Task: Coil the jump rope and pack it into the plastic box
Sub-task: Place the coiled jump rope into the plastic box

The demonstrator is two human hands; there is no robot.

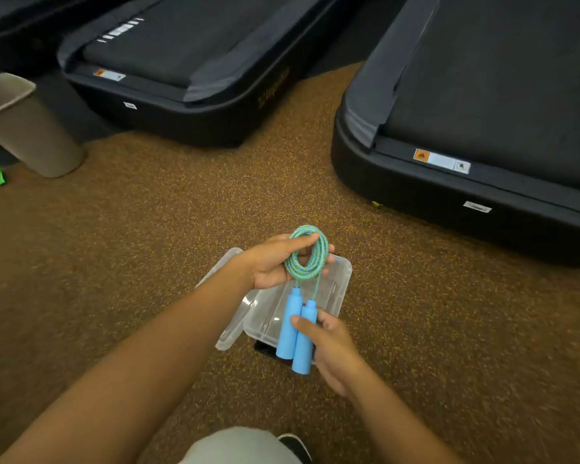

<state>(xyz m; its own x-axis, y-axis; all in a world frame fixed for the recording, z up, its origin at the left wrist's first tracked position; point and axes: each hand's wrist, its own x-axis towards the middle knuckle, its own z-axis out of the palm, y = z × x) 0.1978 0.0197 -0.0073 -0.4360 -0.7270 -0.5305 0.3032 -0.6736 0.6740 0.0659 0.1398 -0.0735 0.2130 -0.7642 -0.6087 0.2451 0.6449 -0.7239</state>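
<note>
Head view: coiled rope (307, 252) held over clear plastic box (340, 289).
Box partly hidden by hands; dark thing under its near edge unclear. Left hand (275, 262) curls round braided blue-green coil, thumb on top. Right hand (332, 346) grips two smooth blue cylindrical handles (297, 333). Speckled brown floor (148, 246).

Plastic box (329, 296) open below my hands, interior bare; lid (226, 316) beside it left. Treadmills (482, 182) wall off floor (148, 229) ahead; bin (24, 128) far left.
</note>
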